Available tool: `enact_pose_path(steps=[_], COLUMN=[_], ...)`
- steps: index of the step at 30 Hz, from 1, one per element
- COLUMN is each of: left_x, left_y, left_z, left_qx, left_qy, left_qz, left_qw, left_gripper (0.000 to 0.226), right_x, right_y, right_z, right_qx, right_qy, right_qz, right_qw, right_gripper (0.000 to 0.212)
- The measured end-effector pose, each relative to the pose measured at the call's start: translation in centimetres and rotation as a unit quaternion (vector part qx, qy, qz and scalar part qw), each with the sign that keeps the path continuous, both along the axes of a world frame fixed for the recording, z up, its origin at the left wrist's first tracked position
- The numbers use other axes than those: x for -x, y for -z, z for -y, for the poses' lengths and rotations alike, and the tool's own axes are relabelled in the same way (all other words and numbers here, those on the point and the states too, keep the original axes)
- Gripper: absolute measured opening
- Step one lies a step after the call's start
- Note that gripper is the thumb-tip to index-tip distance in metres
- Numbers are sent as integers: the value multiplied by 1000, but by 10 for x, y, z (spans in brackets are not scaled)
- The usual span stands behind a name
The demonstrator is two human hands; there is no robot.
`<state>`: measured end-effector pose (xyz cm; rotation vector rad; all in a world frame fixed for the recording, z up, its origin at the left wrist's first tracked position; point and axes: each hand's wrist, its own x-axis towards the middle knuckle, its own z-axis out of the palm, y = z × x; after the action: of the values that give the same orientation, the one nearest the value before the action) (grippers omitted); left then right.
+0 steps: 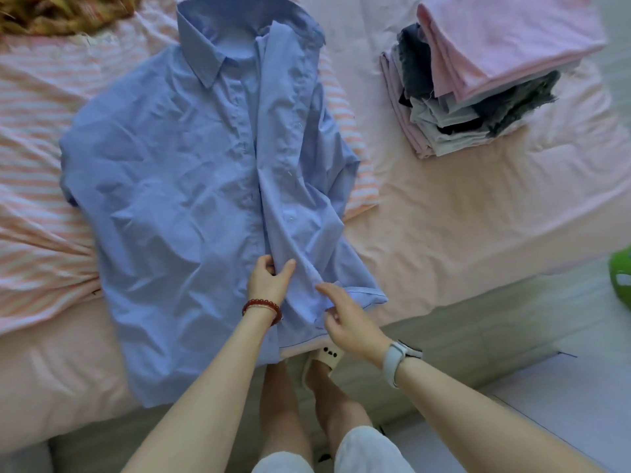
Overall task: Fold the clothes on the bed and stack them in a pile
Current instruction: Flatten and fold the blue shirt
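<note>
A light blue collared shirt (pixel 177 172) lies front up on the bed, collar away from me, hem hanging over the near edge. Its right front panel is folded in along the button placket. My left hand (pixel 268 279), with a red bead bracelet, pinches the placket fabric near the hem. My right hand (pixel 348 319), with a white watch on the wrist, touches the shirt's lower right corner with relaxed, slightly spread fingers. A pile of folded clothes (pixel 478 83) in pink, grey and dark colours stands at the back right of the bed.
A pink-and-white striped garment (pixel 37 186) lies spread under the shirt, on the pink bed sheet (pixel 461 206). A brownish patterned cloth (pixel 58 11) sits at the top left. A green object (pixel 621 274) shows at the right edge. My legs and slippers stand below the bed edge.
</note>
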<state>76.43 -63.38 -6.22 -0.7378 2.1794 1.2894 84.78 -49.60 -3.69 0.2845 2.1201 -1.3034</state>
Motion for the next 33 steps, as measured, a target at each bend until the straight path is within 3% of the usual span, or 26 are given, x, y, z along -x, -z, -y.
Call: enact_pose_path(steps=[2,4,6,8,10,12,16,19,21,26,28,30,31,33], left_x=[2,3,2,1,-1,-5,-20,-32,-35,-28,-28,-31,-34,-34], left_y=[5,7,6,5,4,1,-3,2,10,11,6,0,-3,-2], left_z=[-3,0,7,19,30,34,11,-7,-6,32,53,72,80,91], left_qx=[-7,-118,-184,-121,-15,65,195,267,289,84,-50,-174,-190,-118], left_qy=[-48,-153,-230,-244,-234,-191,16,152,158,-43,-133,-218,-243,-249], left_qz=[19,48,66,54,18,-27,-94,-55,-18,-57,-32,40,77,132], left_qw=[999,980,953,961,972,979,976,950,944,994,989,959,948,952], left_gripper=[11,21,22,11,24,32,42,58,55,13,15,20,19,18], right_x=[-1,-6,-11,-13,-13,-11,-4,-2,-7,-17,-13,-6,-2,8], right_y=[5,10,11,11,10,11,22,32,39,41,38,34,31,24], right_z=[7,10,5,-1,-6,-9,-15,-16,-17,-25,-28,-31,-31,-30], right_qx=[53,34,-56,-127,-154,-180,-223,-247,-248,-231,-235,-237,-241,-246], right_qy=[65,84,-33,-174,-238,-223,-173,-279,-360,-335,-313,-299,-294,-274], right_qz=[87,91,17,-21,-26,-47,-90,-59,9,104,118,133,141,138], right_qw=[993,992,998,976,958,957,955,926,899,907,913,915,914,919], right_gripper=[60,59,49,45,46,47,55,54,48,39,38,37,37,38])
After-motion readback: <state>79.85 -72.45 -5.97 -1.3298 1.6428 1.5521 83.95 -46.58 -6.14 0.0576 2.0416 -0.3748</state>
